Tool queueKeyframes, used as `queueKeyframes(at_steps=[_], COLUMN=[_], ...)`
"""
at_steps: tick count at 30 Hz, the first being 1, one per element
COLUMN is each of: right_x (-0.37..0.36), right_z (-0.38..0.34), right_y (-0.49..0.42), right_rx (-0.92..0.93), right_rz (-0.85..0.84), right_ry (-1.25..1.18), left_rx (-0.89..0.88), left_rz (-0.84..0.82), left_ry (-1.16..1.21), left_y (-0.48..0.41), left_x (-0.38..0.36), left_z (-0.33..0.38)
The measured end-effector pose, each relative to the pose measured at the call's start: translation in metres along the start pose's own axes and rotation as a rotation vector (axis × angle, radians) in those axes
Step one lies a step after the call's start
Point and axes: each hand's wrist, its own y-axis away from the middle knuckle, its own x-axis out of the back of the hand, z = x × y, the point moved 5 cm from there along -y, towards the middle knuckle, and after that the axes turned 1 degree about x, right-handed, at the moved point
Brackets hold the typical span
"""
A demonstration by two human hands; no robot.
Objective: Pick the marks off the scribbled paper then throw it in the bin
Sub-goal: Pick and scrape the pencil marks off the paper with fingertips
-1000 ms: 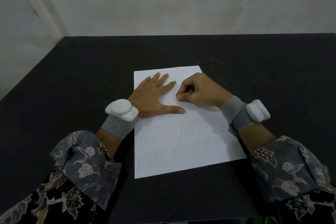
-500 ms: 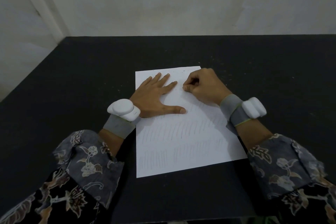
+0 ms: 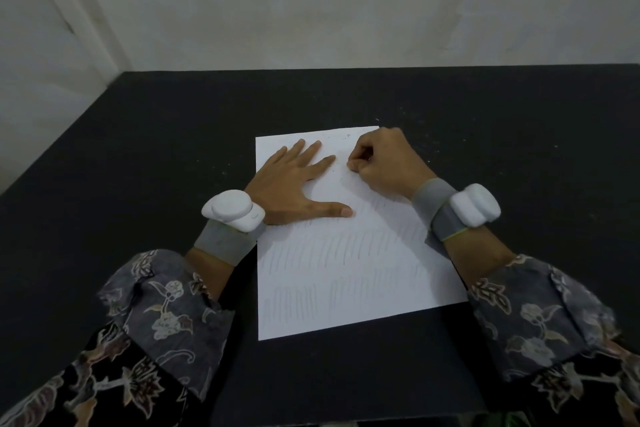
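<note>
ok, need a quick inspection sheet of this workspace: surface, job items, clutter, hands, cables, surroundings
Surface: black table, matte, pale specks near the paper's far end.
Job's things: scribbled paper lies flat; pencil strokes fill its near part, far part mostly clean. Bin: nothing seen.
Clutter: small crumbs on the far part of the sheet.
Grips: left hand flat, fingers spread, presses the paper; right hand curled, fingertips pinched at the sheet; what it holds is too small to tell.
Cables: nothing seen.
Surroundings: pale wall behind.

Quick count at the table: one of most things, two of the rest.

One sheet of paper (image 3: pixel 346 274) on one black table (image 3: pixel 138 149); two hands on it, left (image 3: pixel 294 184) and right (image 3: pixel 384 163); two white wrist devices, left (image 3: pixel 233 210) and right (image 3: pixel 476 204); two grey wristbands, two patterned sleeves.
</note>
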Motion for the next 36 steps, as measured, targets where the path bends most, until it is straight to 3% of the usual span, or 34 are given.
queueKeyframes(at_steps=[4, 11, 17, 23, 29, 36], right_x=[-0.004, 0.002, -0.001, 0.0, -0.002, 0.005], right_z=[-0.013, 0.01, -0.006, 0.014, -0.001, 0.015], right_y=[0.015, -0.003, 0.013, -0.005, 0.015, -0.001], right_rx=[0.056, -0.07, 0.026, -0.094, 0.006, -0.125], right_rz=[-0.233, 0.095, -0.198, 0.113, -0.248, 0.129], right_ry=[-0.066, -0.009, -0.086, -0.012, -0.111, -0.036], left_rx=[-0.009, 0.005, -0.003, 0.017, 0.005, 0.008], left_rz=[0.013, -0.007, -0.002, -0.023, -0.004, -0.013], left_ry=[0.003, 0.0, 0.001, -0.03, -0.009, 0.001], left_y=[0.0, -0.001, -0.001, -0.001, -0.001, -0.001], left_x=[0.0, -0.001, 0.0, 0.001, 0.0, 0.0], left_z=[0.0, 0.0, 0.0, 0.001, 0.0, 0.0])
